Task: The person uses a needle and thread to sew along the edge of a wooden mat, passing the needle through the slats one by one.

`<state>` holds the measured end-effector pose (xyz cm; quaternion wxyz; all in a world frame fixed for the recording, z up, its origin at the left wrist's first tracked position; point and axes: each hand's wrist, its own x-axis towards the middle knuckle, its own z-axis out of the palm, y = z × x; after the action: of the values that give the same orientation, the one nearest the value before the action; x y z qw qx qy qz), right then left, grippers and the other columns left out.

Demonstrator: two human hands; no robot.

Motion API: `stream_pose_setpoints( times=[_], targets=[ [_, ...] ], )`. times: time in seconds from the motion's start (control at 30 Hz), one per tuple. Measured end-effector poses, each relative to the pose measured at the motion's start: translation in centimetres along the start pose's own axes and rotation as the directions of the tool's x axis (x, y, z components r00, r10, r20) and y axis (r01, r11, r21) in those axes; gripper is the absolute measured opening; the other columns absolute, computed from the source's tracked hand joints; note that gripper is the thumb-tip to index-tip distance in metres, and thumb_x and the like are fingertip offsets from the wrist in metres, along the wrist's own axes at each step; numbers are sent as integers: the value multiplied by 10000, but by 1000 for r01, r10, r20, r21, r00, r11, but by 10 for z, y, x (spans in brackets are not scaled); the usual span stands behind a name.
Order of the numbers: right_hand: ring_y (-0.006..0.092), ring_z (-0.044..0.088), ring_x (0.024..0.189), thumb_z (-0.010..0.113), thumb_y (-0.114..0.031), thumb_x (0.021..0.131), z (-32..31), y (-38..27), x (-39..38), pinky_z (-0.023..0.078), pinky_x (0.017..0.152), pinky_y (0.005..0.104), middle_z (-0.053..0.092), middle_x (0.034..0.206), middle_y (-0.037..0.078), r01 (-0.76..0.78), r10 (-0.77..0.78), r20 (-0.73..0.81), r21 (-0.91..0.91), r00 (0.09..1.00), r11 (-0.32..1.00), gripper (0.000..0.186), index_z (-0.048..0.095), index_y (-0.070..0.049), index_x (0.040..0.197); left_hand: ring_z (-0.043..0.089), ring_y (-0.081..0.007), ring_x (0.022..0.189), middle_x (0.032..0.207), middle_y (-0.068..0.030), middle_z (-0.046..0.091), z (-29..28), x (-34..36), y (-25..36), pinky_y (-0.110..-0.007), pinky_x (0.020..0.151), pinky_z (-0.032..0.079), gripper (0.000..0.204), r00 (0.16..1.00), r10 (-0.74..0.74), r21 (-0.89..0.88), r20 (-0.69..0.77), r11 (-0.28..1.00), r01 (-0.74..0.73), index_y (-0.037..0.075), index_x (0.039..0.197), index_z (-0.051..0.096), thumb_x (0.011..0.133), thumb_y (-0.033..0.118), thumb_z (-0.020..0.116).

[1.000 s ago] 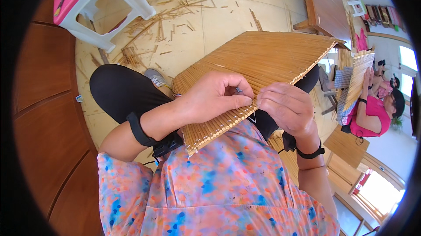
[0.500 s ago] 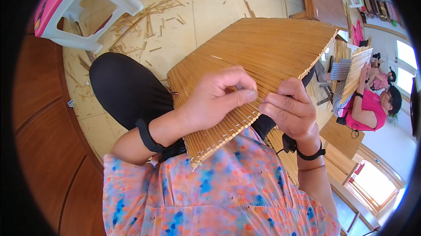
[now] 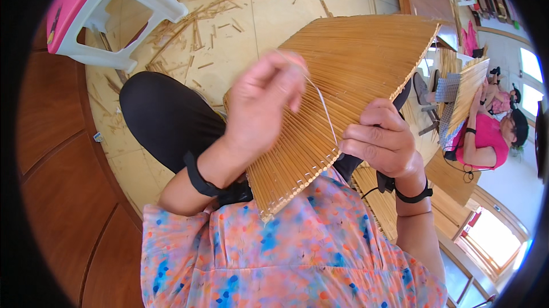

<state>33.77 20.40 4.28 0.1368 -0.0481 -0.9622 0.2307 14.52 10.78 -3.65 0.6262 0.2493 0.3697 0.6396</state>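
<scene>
Across my lap lies a fan-shaped panel of tightly packed golden-brown stalks (image 3: 366,50), its near edge showing cut stalk ends and short white stitches. My left hand (image 3: 260,102), smeared by motion, is raised over the panel with its fingers pinched on a white thread (image 3: 325,108). That thread runs taut down to the stitched near edge, beside the fingertips of my right hand (image 3: 382,139). Those fingers are closed on the panel's near edge, thumb and forefinger at the thread's end. Whether a needle is in my left fingers is hidden by blur.
A white stool with a pink top (image 3: 123,13) stands at the far left. Scattered stalk pieces (image 3: 194,28) litter the tiled floor. A wooden cabinet (image 3: 63,193) runs along the left. Another person in pink (image 3: 486,142) sits at the right with a similar stalk panel (image 3: 466,93).
My left hand has moved up and left from the near edge, drawing the white thread out into a long taut line. My right hand keeps its grip on the edge.
</scene>
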Motion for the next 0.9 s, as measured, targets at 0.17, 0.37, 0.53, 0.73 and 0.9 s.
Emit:
stream_pose_setpoints(
  times=[0.17, 0.37, 0.53, 0.73, 0.9],
  targets=[
    [263, 570, 866, 656, -130, 720, -6, 6, -2, 479, 758, 411, 642, 937, 70, 0, -1, 68, 12, 998, 1000, 233, 669, -23, 927, 561, -134, 547, 854, -139, 655, -10, 15, 41, -233, 460, 454, 137, 994, 57, -295, 98, 955, -26, 85, 1066, 497, 1040, 197, 421],
    [281, 605, 908, 643, -136, 759, -4, 15, -6, 480, 785, 398, 638, 943, 73, 52, -52, -4, -2, 999, 999, 206, 664, -29, 934, 466, -126, 659, 740, -22, 511, -67, 51, 146, -248, 596, 429, 154, 922, 358, -145, 147, 930, -338, 9, 994, 537, 1017, 140, 460],
    [270, 610, 917, 631, -113, 807, 11, 20, -1, 466, 843, 378, 660, 960, 73, 94, -93, -13, 108, 996, 990, 173, 676, -30, 952, 487, -177, 741, 807, -74, 471, -246, 39, 313, -278, 721, 441, 36, 877, 474, -167, -77, 861, -480, -56, 939, 505, 923, -37, 531],
    [268, 608, 930, 615, -103, 812, 7, 16, -40, 461, 856, 393, 666, 974, 72, 84, -88, 40, 79, 995, 993, 185, 680, -19, 964, 559, -168, 851, 879, -89, 588, -305, -24, 306, -255, 842, 443, 161, 581, 810, 978, -78, -50, 202, -71, 978, 581, 928, 70, 520],
    [249, 605, 953, 583, -112, 825, 8, 15, -30, 458, 867, 388, 655, 961, 65, 149, -155, 81, 77, 985, 986, 209, 678, -45, 999, 500, -214, 744, 797, -110, 501, -437, -47, 375, -279, 683, 461, 150, 704, 584, 215, -405, 809, -547, -44, 896, 499, 1003, 36, 432]
  ],
)
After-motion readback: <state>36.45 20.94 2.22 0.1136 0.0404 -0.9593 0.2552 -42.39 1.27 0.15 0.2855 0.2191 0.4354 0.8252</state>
